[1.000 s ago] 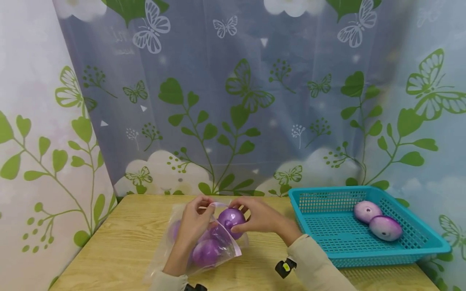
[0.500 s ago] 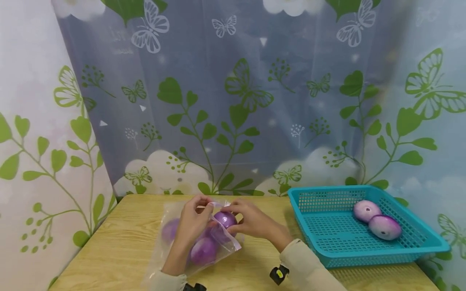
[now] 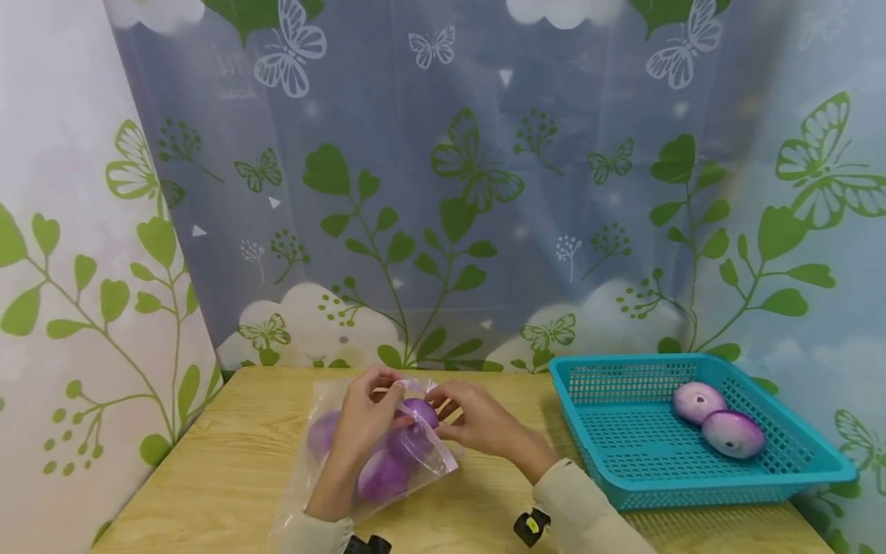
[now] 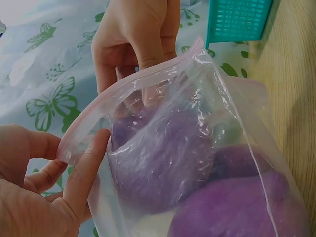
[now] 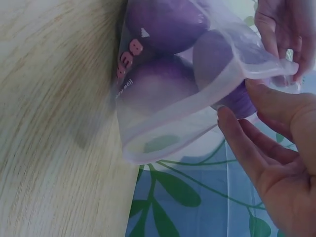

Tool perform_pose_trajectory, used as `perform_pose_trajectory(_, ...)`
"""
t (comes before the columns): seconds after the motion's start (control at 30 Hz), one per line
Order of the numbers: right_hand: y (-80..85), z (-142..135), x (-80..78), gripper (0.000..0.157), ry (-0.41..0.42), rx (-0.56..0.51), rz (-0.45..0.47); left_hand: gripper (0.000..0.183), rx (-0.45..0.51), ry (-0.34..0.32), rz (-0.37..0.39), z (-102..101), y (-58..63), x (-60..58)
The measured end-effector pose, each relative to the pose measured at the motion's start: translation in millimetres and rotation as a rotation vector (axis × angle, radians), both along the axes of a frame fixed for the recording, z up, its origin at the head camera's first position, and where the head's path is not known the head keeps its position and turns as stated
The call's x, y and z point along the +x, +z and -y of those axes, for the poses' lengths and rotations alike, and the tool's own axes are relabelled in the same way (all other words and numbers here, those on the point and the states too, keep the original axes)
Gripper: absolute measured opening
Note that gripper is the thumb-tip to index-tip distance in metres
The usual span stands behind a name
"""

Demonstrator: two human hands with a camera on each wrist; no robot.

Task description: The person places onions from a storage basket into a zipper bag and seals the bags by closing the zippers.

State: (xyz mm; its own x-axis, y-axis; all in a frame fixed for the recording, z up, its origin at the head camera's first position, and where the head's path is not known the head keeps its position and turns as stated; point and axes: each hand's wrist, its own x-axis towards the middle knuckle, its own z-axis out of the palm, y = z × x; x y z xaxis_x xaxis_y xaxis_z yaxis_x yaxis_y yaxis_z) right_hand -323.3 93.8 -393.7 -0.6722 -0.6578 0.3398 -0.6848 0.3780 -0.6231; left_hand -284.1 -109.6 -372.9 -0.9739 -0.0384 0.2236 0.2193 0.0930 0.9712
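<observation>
Head view: my left hand (image 3: 367, 419) pinches the clear plastic zip bag (image 3: 441, 460) by its rim. Right hand's (image 3: 477, 419) fingertips touch the round, glossy purple onion (image 3: 421, 413) partly inside its mouth; gripped or just pushed, can't tell. Best keep mouth wide, nudge onion past rim.

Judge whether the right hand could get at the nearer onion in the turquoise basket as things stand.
Probably yes: the basket is open-topped and nothing covers the nearer onion, though the right hand must first leave the bag's mouth.
</observation>
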Motion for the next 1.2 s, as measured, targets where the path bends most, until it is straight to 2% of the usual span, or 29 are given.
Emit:
perform_pose_trajectory(0.3, -5.3, 10.2, 0.6, 0.015, -0.024, -0.008, -0.136, 0.014, 0.037, -0.006, 0.007, -0.1, 0.4, -1.2)
perform_pose_trajectory(0.67, -4.8, 15.4, 1.2, 0.019, 0.033, 0.012, -0.172, 0.013, 0.018, 0.006, -0.005, 0.7, 3.0, 0.3)
perform_pose_trajectory(0.93, -3.4, 16.5, 3.5, 0.023, 0.106, 0.035, -0.101, 0.012, -0.064, 0.038, -0.030, 3.4, 1.9, -0.1)
perform_pose_trajectory(1.1, 0.0, 12.2, 4.4, 0.024, 0.120, 0.054, -0.031, 0.011, -0.020, 0.003, -0.018, 4.6, 1.4, -1.1)
perform_pose_trajectory(1.2, 6.7, 7.3, 4.8, 0.023, 0.110, 0.070, 0.042, 0.012, 0.011, -0.010, -0.004, 4.3, 2.3, -0.5)
